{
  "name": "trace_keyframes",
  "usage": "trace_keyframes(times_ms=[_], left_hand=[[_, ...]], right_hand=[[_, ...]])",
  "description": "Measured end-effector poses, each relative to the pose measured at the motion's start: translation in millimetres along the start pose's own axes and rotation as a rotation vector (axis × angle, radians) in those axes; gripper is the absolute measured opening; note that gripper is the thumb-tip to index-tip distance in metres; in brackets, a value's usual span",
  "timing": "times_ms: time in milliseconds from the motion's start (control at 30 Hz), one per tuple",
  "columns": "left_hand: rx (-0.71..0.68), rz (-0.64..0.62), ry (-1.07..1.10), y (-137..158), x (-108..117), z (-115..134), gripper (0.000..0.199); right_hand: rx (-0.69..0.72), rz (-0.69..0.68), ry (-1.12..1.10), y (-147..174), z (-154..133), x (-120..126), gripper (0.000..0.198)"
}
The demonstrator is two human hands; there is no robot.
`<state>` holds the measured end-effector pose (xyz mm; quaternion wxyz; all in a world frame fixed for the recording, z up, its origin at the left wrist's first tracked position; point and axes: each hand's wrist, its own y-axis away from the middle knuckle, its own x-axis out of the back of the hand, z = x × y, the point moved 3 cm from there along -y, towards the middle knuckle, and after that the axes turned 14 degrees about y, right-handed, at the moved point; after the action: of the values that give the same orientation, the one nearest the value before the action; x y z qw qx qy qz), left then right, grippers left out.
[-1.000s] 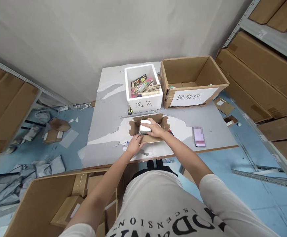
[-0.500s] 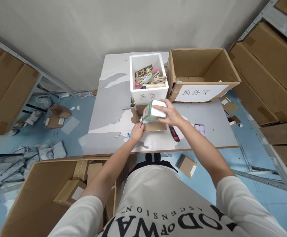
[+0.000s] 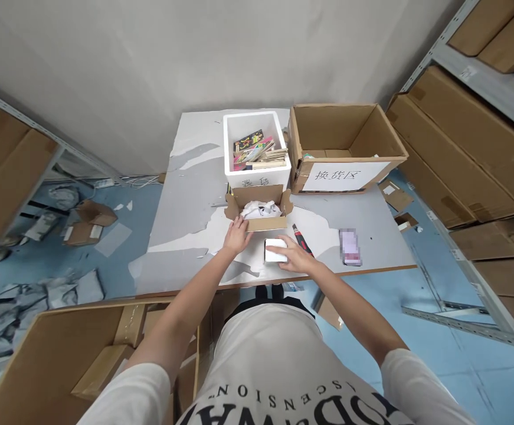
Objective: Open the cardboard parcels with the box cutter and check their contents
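In my right hand (image 3: 295,255) is a small white box (image 3: 275,250), its plain white side facing up, held near the table's front edge. My left hand (image 3: 238,235) grips the front left edge of a small open cardboard box (image 3: 268,224), thumb and fingers at the flap. Crumpled white paper (image 3: 260,210) fills the inside of that cardboard box. Just right of my right hand lies a red and black utility knife (image 3: 303,241), partly behind my fingers.
A white foam box (image 3: 257,177) of thin books stands behind the cardboard box. Beside it is a large open carton (image 3: 349,176) with a handwritten sign. A phone (image 3: 349,247) lies on the table (image 3: 181,236) at right. Below left, a big carton (image 3: 75,342) holds parcels.
My right hand has brought the small white box from above the cardboard box down toward the table's front edge. The crumpled paper inside the cardboard box now shows. My left hand stays at its edge.
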<state>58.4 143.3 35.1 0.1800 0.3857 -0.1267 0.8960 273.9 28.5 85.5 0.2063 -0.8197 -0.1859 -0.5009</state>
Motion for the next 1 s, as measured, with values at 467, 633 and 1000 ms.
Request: trace_keyframes(times_ms=[467,633,1000], left_hand=[[-0.027,-0.209,0.366,69,-22,32,0.113],[-0.023,-0.180,0.493,51,-29,37,0.097],[0.024,-0.129,0.536,48,-28,40,0.065]], right_hand=[[0.029,-0.028,-0.086,-10,16,-42,0.064],[0.078,-0.014,-0.030,-14,8,-31,0.059],[0.035,-0.088,0.055,-32,-2,-19,0.077]])
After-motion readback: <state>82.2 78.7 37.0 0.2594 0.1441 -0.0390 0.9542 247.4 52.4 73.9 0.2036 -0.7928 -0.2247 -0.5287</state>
